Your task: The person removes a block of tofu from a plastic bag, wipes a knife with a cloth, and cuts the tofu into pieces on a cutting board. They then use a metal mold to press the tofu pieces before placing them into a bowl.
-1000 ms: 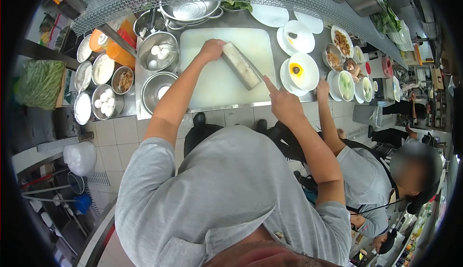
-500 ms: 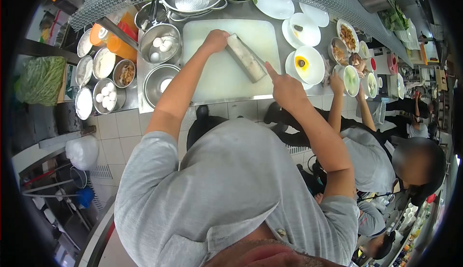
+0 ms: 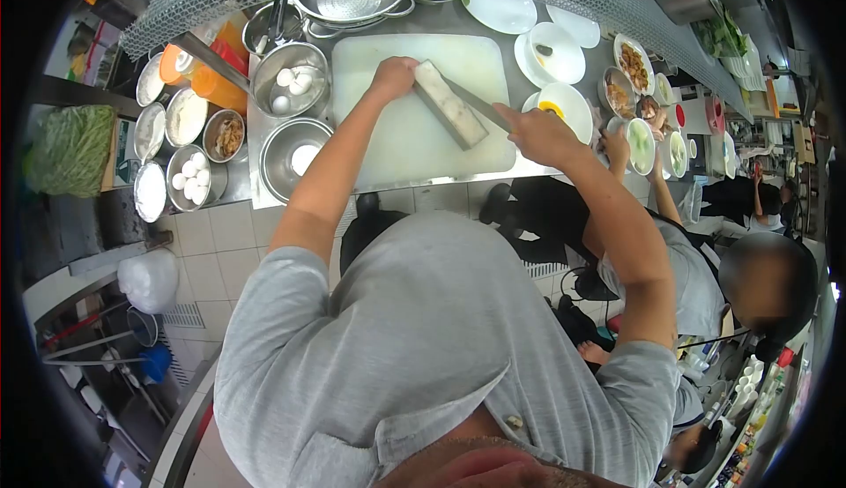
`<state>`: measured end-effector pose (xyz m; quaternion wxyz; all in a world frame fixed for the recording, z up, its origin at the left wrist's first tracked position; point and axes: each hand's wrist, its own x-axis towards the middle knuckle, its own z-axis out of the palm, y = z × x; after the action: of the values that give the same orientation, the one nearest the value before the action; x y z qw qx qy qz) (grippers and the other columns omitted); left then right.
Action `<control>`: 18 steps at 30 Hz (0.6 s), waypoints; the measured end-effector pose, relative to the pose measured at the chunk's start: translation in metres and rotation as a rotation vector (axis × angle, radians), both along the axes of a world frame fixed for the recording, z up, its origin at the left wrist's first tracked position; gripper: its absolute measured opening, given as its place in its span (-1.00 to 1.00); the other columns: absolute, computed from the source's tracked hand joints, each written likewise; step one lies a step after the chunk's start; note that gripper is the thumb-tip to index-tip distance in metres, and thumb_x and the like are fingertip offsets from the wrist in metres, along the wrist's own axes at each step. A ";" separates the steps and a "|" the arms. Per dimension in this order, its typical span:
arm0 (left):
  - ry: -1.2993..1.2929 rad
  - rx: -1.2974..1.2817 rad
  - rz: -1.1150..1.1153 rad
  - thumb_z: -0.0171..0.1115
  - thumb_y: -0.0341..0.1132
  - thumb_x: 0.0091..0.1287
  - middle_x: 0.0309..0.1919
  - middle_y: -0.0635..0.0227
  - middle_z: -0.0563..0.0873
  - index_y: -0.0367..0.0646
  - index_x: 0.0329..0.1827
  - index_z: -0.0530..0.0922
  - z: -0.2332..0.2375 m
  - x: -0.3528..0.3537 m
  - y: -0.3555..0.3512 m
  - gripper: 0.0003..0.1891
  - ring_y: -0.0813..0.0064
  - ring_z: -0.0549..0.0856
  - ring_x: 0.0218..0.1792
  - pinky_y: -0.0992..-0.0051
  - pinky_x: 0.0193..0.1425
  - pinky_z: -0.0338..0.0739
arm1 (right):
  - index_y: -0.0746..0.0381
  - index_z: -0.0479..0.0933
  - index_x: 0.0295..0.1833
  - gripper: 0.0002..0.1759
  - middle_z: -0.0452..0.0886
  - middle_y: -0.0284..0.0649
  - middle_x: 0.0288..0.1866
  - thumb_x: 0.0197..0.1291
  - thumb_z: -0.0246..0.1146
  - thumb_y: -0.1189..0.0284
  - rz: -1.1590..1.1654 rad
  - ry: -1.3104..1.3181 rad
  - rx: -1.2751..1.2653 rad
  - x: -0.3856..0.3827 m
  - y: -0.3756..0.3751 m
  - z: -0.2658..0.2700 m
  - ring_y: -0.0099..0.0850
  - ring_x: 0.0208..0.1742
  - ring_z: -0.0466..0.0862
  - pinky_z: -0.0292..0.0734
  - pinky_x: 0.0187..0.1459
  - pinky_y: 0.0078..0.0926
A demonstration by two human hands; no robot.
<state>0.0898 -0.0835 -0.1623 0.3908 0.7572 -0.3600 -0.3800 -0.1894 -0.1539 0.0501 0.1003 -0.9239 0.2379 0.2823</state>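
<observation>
A long, pale rectangular block [image 3: 451, 111] with a greyish, mottled surface lies at a slant on the white cutting board [image 3: 374, 149]. My left hand [image 3: 395, 78] is closed at its far end, the thumb side against the block. In my right hand [image 3: 545, 135] is a kitchen knife [image 3: 478, 103], gripped by the handle. Its blade points up and left, running along the block's right side with the tip near the far end. The handle is mostly hidden in my fingers, which overlap a white bowl with yellow egg [image 3: 568, 118] behind them.
Left of the board are a metal bowl of eggs [image 3: 295, 80], another metal bowl [image 3: 280, 157] and an orange bottle [image 3: 218, 89]. Colanders [image 3: 352, 1] stand behind. White plates [image 3: 500, 12] line the back right. A co-worker [image 3: 670, 268] on my right holds a bowl [image 3: 641, 146].
My right hand has moved right and away from me, swinging the knife handle outward from the block. My left hand and the block have stayed nearly still.
</observation>
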 end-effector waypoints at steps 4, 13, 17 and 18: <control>-0.043 -0.052 -0.023 0.07 -0.42 0.37 -0.19 0.13 0.86 -0.14 0.02 0.79 -0.011 -0.002 0.002 -0.67 0.20 0.85 -0.24 0.29 0.05 0.71 | 0.05 0.18 0.68 -0.23 0.71 0.14 -0.03 0.41 0.26 0.38 0.014 -0.020 0.012 -0.009 -0.001 -0.011 0.05 0.06 0.73 0.64 0.09 0.02; -0.148 -0.047 -0.069 0.03 -0.38 0.43 -0.24 0.11 0.85 -0.10 0.02 0.80 -0.002 0.000 -0.003 -0.66 0.25 0.85 -0.30 0.28 0.00 0.71 | 0.23 0.37 0.52 -0.38 0.73 0.07 -0.03 0.33 0.14 0.54 -0.009 0.046 -0.107 -0.002 0.032 0.038 -0.06 0.00 0.79 0.72 -0.06 -0.07; -0.073 -0.021 -0.021 0.04 -0.36 0.43 -0.16 0.07 0.84 -0.10 0.01 0.81 0.001 -0.001 0.000 -0.67 0.18 0.84 -0.12 0.24 0.13 0.66 | 0.24 0.38 0.52 -0.37 0.73 0.04 -0.05 0.32 0.14 0.55 -0.025 0.105 -0.093 -0.019 0.034 0.042 -0.08 -0.02 0.79 0.72 -0.07 -0.08; -0.202 -0.007 -0.051 0.06 -0.37 0.42 -0.10 0.07 0.83 -0.09 0.05 0.80 0.002 -0.002 0.001 -0.66 0.15 0.80 -0.02 0.25 0.17 0.64 | 0.24 0.38 0.53 -0.37 0.73 0.04 -0.05 0.31 0.14 0.56 -0.025 0.094 -0.087 -0.024 0.032 0.035 -0.09 -0.03 0.79 0.72 -0.07 -0.08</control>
<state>0.0882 -0.0825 -0.1605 0.3452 0.7808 -0.4181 -0.3105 -0.2131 -0.1222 0.0849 0.0525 -0.9102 0.2657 0.3134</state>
